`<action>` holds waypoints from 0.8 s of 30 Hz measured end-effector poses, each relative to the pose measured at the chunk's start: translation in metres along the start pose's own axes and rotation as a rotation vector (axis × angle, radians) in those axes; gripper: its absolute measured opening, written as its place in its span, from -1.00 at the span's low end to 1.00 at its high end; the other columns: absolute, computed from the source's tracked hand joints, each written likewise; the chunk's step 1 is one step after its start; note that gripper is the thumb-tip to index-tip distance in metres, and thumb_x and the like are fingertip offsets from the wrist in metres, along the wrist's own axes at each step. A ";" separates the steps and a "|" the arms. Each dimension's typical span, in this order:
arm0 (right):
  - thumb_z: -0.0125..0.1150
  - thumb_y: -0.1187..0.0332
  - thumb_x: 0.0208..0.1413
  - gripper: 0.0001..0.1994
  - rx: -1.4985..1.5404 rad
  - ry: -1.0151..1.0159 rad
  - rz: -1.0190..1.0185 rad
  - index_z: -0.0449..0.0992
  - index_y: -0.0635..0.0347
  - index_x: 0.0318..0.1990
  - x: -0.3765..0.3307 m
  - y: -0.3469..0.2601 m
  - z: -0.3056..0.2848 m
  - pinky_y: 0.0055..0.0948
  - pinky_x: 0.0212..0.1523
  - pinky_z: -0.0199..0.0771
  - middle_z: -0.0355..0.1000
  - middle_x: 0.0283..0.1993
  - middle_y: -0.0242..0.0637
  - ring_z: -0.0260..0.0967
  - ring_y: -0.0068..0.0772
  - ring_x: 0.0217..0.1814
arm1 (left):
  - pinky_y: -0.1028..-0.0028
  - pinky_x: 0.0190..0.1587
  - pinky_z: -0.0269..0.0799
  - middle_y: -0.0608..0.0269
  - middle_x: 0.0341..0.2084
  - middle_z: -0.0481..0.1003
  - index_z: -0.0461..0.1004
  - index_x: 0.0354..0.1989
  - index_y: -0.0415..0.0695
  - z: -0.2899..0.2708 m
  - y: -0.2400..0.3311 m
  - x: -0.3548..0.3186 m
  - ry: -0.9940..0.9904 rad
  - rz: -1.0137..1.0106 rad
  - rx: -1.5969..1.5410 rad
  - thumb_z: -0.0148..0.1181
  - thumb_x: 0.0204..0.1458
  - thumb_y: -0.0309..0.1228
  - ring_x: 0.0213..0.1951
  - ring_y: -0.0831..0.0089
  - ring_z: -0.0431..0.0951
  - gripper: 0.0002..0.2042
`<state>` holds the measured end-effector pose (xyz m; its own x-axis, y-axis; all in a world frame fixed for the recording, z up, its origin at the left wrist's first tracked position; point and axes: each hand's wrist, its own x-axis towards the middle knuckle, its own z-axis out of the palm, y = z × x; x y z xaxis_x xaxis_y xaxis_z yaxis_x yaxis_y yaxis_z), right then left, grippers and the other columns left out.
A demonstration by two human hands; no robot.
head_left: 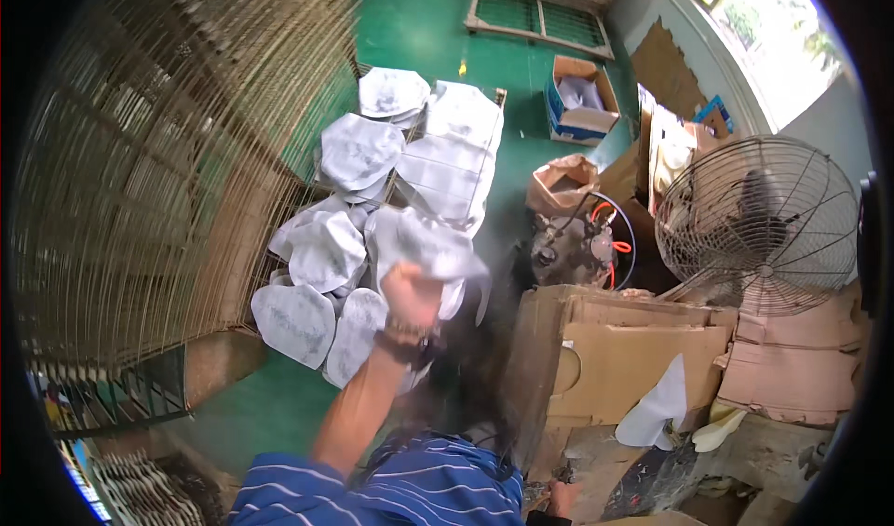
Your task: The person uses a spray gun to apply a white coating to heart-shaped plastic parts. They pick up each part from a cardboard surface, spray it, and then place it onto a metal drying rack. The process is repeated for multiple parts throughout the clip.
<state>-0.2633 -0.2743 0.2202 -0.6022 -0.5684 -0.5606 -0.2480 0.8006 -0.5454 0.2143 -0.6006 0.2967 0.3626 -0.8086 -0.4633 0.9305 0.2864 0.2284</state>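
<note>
My left hand (pixel 410 291), with a watch on its wrist, is raised over the floor and grips a white, rounded flat sheet (pixel 430 242) that is blurred by motion. Below and beyond it, several similar white sheets (pixel 358 151) lie spread over a wire rack (pixel 498 93) on the green floor, some overlapping. Only a small part of my right hand (pixel 562 498) shows at the bottom edge, next to a cardboard box (pixel 619 358). Its fingers are hidden. One more white sheet (pixel 657 405) leans against that box.
A tall stack of wire racks (pixel 158 154) fills the left side. At right stand a round caged fan (pixel 759 219), flattened cardboard, a small machine with an orange hose (pixel 577 247) and an open box (pixel 579 102). A wooden frame (pixel 540 14) lies on the floor further back.
</note>
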 end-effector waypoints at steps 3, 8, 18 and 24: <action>0.14 0.52 -0.33 -0.76 0.083 0.072 -0.024 0.38 0.46 -0.41 -0.021 -0.036 0.003 -0.30 -0.56 0.34 0.37 -0.54 -0.14 0.33 -0.27 -0.60 | 0.11 0.07 0.42 0.09 -0.16 0.53 0.45 -0.18 -0.22 0.017 -0.002 0.090 -0.184 0.049 -0.015 0.01 -0.31 -0.51 -0.08 0.12 0.52 -0.61; 0.22 0.35 -0.13 -0.63 -0.390 -0.065 0.181 0.43 0.38 -0.14 -0.014 -0.039 -0.005 -0.26 -0.24 0.37 0.45 -0.23 -0.08 0.40 -0.21 -0.25 | 0.10 0.09 0.44 0.12 -0.14 0.53 0.43 -0.05 -0.25 0.087 -0.022 0.152 -0.274 0.378 -0.009 0.00 -0.36 -0.56 -0.07 0.13 0.53 -0.48; 0.26 0.08 -0.03 -0.49 -0.519 -0.103 0.181 0.52 0.34 -0.04 0.004 -0.046 0.000 -0.11 -0.05 0.41 0.54 -0.14 0.08 0.46 0.00 -0.04 | 0.33 -0.55 0.43 0.33 -0.71 0.38 0.38 -0.56 -0.06 -0.144 -0.136 0.283 0.393 -0.117 0.582 0.20 0.00 -0.34 -0.69 0.42 0.39 -0.83; 0.21 0.06 0.02 -0.50 -0.618 -0.138 0.138 0.53 0.38 -0.08 -0.011 0.008 -0.010 -0.09 -0.18 0.47 0.54 -0.21 0.05 0.47 0.03 -0.20 | 0.53 -0.47 0.43 0.30 -0.49 0.53 0.34 0.16 -0.18 -0.166 -0.202 0.098 -0.340 -0.600 1.205 0.26 0.08 -0.32 -0.50 0.60 0.49 -0.53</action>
<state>-0.2662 -0.2598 0.2285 -0.5671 -0.4382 -0.6974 -0.5908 0.8064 -0.0263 0.0708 -0.6526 0.0630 -0.2645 -0.7828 -0.5633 0.2571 -0.6202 0.7411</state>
